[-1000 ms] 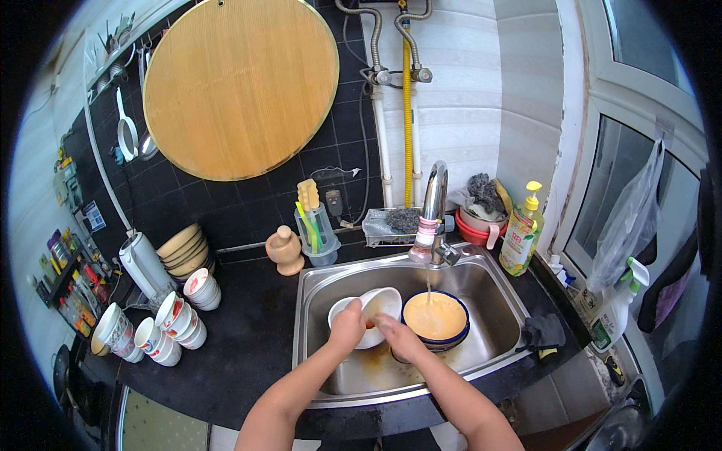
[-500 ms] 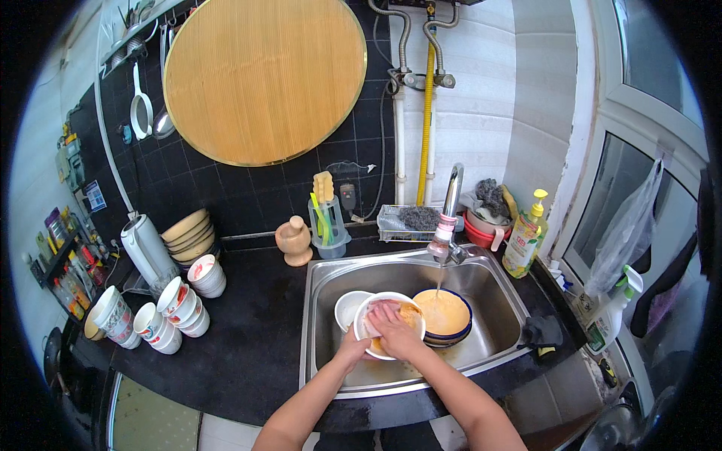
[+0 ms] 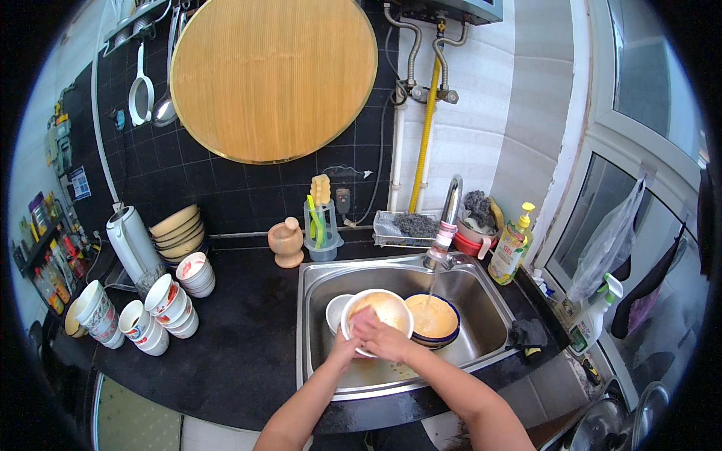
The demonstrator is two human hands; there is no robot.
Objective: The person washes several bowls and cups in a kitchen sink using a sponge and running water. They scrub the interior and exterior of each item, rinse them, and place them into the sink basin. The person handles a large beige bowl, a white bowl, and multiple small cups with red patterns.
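Over the sink (image 3: 481, 352) my left hand (image 3: 344, 350) is closed on the near left rim of a white bowl (image 3: 389, 304), which is tilted toward me. My right hand (image 3: 381, 340) reaches into this bowl, pressing a pink cloth (image 3: 364, 314) against its inner wall; the right fingers are partly hidden by the cloth. Orange-yellow residue coats the bowl's inside. Just to the right, stacked blue-rimmed bowls (image 3: 457, 319) stand in the sink, the top one full of cloudy orange liquid. Water runs into it from the faucet (image 3: 451, 207). Another white bowl (image 3: 335, 316) sits behind my left hand.
Stacked white bowls (image 3: 170, 302) and tan bowls (image 3: 179, 233) occupy the counter's left, beside a white kettle (image 3: 135, 244). Behind the sink stand a wooden mortar (image 3: 286, 244), a utensil holder (image 3: 322, 233) and a wire rack (image 3: 402, 229). A soap bottle (image 3: 510, 252) is at right.
My right hand has shifted the cloth toward the left side of the bowl's inside, baring more of its right side. My left hand keeps its hold. The whole view has shifted slightly.
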